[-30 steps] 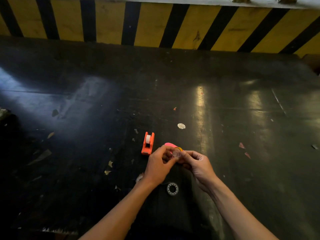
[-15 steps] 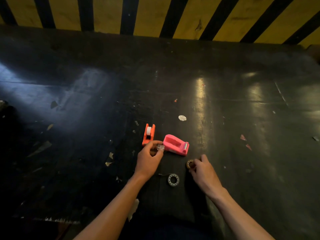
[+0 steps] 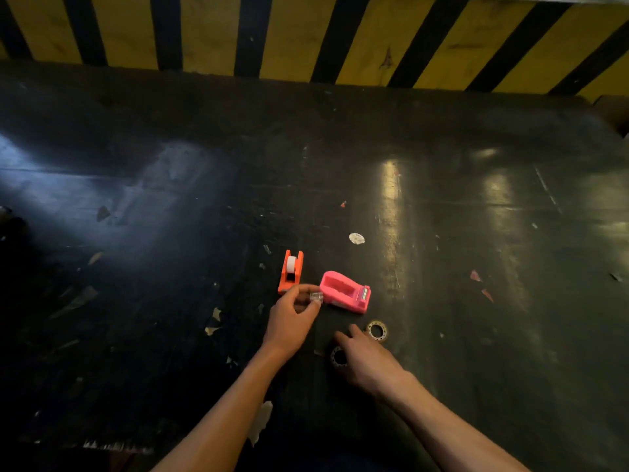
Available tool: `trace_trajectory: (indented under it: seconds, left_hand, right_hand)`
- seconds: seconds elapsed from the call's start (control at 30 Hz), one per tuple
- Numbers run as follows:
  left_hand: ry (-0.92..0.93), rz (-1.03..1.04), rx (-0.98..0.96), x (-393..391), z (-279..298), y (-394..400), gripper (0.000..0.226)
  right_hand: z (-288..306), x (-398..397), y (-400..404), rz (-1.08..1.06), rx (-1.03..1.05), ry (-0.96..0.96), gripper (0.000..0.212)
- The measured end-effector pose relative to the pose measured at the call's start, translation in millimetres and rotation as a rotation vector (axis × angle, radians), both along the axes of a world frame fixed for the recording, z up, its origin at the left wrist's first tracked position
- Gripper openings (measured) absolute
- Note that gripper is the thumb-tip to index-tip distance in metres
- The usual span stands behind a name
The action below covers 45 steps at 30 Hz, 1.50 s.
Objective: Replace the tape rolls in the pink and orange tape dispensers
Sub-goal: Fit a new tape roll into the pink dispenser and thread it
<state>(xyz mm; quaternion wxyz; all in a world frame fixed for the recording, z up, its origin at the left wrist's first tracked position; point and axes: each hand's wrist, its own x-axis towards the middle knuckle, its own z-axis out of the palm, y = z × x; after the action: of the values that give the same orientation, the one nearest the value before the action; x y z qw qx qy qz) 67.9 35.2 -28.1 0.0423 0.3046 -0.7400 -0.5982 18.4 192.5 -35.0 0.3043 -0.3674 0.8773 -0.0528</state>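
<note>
The pink tape dispenser (image 3: 345, 292) lies on the dark floor with its roll slot bare. Left of it stands the orange dispenser (image 3: 290, 271) with a white roll in it. My left hand (image 3: 292, 321) pinches a small clear plastic spindle (image 3: 316, 297) just beside the pink dispenser's left end. My right hand (image 3: 369, 362) rests low over the floor, fingers spread, partly covering one tape roll (image 3: 337, 357). A second tape roll (image 3: 376, 330) lies flat just beyond the fingertips, apart from them.
The dark shiny floor (image 3: 476, 233) is strewn with paper scraps and a small white disc (image 3: 356, 238). A yellow-and-black striped barrier (image 3: 306, 35) runs along the far edge.
Both hands held the pink dispenser a second ago; it now lies on the floor. My right hand let go of the roll on the right and moved back over the nearer roll.
</note>
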Motion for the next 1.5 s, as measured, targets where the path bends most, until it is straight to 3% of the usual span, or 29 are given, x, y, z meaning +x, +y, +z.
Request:
trace_trajectory:
  seconds: [0.13,0.23,0.37,0.47,0.7,0.87,1.1,1.37,1.5]
  left_hand:
    - [0.016,0.058,0.035,1,2,-4,0.022]
    - [0.029,0.068,0.098,1,11,-4,0.022]
    - [0.076,0.035,0.148,-3,27,-4,0.025]
    - [0.116,0.012,0.186,-6,40,-5,0.027]
    - [0.188,-0.059,0.087,-9,57,-8,0.029]
    - [0.218,-0.075,-0.125,-7,61,-5,0.029]
    - [0.221,-0.06,-0.122,-7,68,-2,0.025]
    - [0.183,-0.197,-0.38,-9,76,-6,0.031]
    - [0.124,-0.205,-0.385,-11,79,-6,0.03]
  right_hand:
    - [4,-13,2,-0.247,-0.299,-0.185,0.021]
    - [14,-22,3,-0.477,-0.598,-0.437,0.014]
    - [36,-29,-5,-0.774,-1.089,-0.763,0.024]
    - [49,-33,-11,-0.811,-1.275,-0.874,0.027]
    - [68,-35,-14,-0.648,-1.25,-0.755,0.022]
    - [67,-33,-13,-0.651,-1.285,-0.796,0.024]
    - [66,-34,-13,-0.678,-1.291,-0.852,0.023]
    - [61,-35,-9,-0.691,-1.276,-0.877,0.022]
    - [60,-37,-7,-0.672,-1.264,-0.879,0.022]
